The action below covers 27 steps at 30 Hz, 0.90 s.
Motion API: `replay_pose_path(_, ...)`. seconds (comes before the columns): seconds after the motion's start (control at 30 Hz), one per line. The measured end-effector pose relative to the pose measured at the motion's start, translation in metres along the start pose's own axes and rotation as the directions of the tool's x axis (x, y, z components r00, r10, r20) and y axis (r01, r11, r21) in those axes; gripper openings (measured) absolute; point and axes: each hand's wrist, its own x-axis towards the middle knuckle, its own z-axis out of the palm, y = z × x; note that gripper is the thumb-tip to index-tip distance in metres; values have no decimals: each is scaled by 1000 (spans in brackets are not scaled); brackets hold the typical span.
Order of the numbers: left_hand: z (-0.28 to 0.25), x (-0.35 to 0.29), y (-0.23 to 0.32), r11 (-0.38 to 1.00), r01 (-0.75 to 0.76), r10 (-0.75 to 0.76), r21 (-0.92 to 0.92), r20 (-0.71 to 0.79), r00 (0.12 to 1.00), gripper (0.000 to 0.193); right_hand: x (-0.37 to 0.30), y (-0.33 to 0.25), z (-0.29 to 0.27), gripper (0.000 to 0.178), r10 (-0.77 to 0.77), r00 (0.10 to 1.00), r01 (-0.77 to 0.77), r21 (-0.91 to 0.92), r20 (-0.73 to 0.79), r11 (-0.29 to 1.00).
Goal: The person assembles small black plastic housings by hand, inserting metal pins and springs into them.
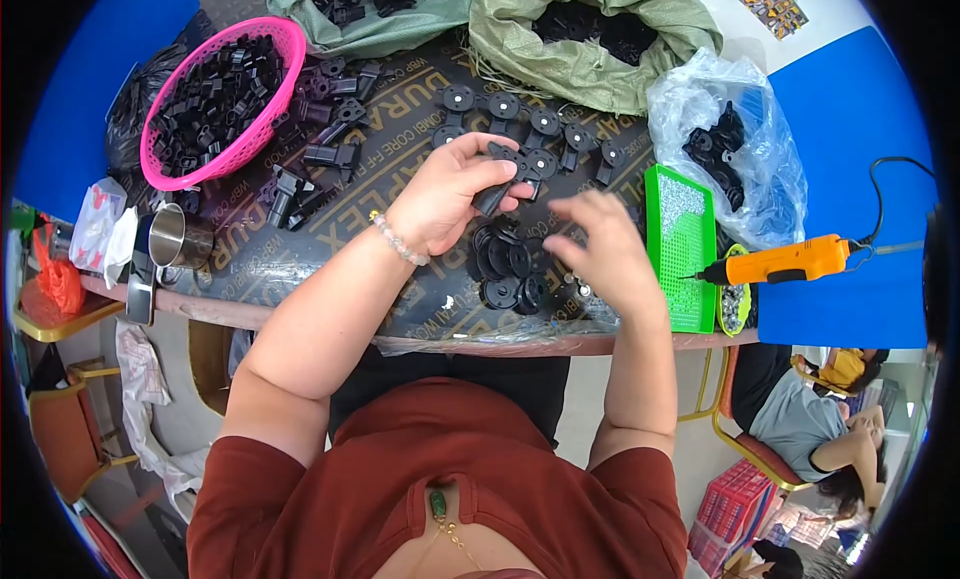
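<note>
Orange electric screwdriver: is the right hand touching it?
Apart. The head view shows part of the green tray between the right hand and the orange electric screwdriver.

A black plastic part [491,197] is held at a slant.

Readable lettering appears on the black sheet [250,247] covering the worktable. The print is gold-brown, in Latin capitals, at two sizes. Large, bold capitals form the main lines; smaller, thinner capitals run alongside them. The lines slant upward from lower left to upper right and recur at left of centre, at upper centre and along the lower centre of the frame. Several words are only partly visible, being interrupted by items on top of the sheet.

Other printed surfaces: a multicoloured card [773,7], upper right of the frame, and a white packet [98,229], left edge. Any characters on these two are too small to read.
</note>
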Motion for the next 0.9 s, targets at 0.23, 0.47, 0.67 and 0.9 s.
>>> replay_pose_path(0.23,3,0,3,998,-26,27,53,-19,999,29,-21,13,32,19,90,996,-91,35,20,995)
replay_pose_path(0.47,0,1,2,997,-47,49,56,-27,998,31,-13,27,32,21,106,970,-131,-101,-221,986)
replay_pose_path(0.67,2,1,4,998,-43,42,-34,-40,998,33,-18,13,20,49,131,991,-129,-83,21,988)
replay_pose_path(0.9,2,0,2,996,-69,67,-54,-23,997,36,-13,17,10,54,213,977,-211,-172,-10,962)
